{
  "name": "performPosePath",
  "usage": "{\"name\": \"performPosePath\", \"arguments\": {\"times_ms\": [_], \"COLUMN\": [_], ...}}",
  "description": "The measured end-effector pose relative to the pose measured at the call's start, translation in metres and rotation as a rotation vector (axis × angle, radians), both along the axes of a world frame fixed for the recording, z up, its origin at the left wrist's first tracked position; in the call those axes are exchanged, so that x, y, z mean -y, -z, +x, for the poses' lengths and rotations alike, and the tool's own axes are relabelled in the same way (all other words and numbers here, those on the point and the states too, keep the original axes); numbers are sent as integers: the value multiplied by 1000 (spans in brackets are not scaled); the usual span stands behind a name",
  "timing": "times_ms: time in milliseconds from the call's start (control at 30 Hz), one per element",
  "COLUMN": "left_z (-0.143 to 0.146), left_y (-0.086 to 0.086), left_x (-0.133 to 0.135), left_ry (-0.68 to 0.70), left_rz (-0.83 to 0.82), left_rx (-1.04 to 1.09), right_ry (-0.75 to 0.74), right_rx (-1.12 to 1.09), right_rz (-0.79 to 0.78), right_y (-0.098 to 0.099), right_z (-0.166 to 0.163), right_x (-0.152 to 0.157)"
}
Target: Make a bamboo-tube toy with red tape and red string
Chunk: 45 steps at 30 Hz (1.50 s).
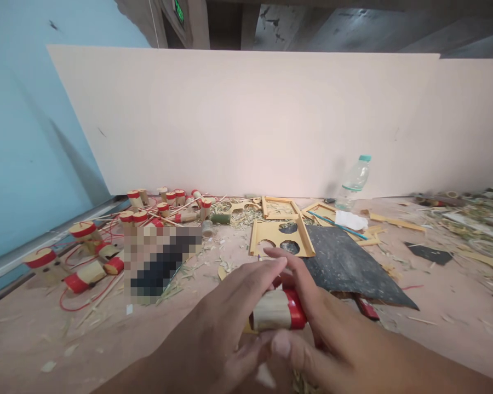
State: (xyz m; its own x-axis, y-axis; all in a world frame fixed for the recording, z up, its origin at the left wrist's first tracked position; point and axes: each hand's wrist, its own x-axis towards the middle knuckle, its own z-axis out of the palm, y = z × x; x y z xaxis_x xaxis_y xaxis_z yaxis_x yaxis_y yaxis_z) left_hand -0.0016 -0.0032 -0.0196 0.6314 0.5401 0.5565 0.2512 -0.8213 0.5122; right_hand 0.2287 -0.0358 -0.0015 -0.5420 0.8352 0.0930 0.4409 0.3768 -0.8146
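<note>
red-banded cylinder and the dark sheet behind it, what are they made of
Red-banded cylinder: looks like bamboo, pale, matt, fine lengthwise grain; band glossy red, probably tape or paint. Dark sheet: unclear, maybe rubber or sandpaper, matt black, speckled.

A water bottle point(353, 183) (capped) stands by the board point(246, 120) — dark sheet point(345, 265) lies nearby.

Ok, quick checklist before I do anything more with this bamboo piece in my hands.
1. Right hand grips the bamboo piece, thumb beneath: ok.
2. Left hand rests fingers flat across its top: ok.
3. Red band at its right end intact: cannot tell, partly hidden.
4. Table under the hands free of shavings: not ok, littered.
5. Water bottle upright, capped, away from the hands: ok.
</note>
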Motion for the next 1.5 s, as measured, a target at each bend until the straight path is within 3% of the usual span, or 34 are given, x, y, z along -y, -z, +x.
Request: {"name": "performPosePath", "arguments": {"times_ms": [100, 233, 433, 567, 733, 900, 1200, 1367, 1500], "left_z": [0, -6, -14, -12, -3, 3, 3, -2, -10], "left_y": [-2, -9, -15, -16, -19, -24, -25, -34, -44], "left_x": [1, 5, 11, 12, 9, 8, 6, -1, -9], "left_ry": [-21, -151, -213, -222, -293, -260, -303, -396, -539], "left_rz": [54, 117, 220, 202, 18, -125, -192, -148, -127], "left_rx": [-10, 19, 71, 94, 76, 102, 91, 107, 178], "right_ry": [58, 165, 123, 130, 181, 256, 118, 56, -103], "right_rx": [-93, -329, -683, -670, -483, -313, -155, -296, -515], "right_rz": [-110, -382, -592, -571, -432, -291, -266, -335, -469], "right_y": [1, 0, -1, 0, 2, 1, 0, -4, 2], "right_z": [1, 7, 8, 8, 10, 5, 8, 2, -1], "right_x": [1, -2, -14, -13, -6, 2, 0, -8, -15]}}
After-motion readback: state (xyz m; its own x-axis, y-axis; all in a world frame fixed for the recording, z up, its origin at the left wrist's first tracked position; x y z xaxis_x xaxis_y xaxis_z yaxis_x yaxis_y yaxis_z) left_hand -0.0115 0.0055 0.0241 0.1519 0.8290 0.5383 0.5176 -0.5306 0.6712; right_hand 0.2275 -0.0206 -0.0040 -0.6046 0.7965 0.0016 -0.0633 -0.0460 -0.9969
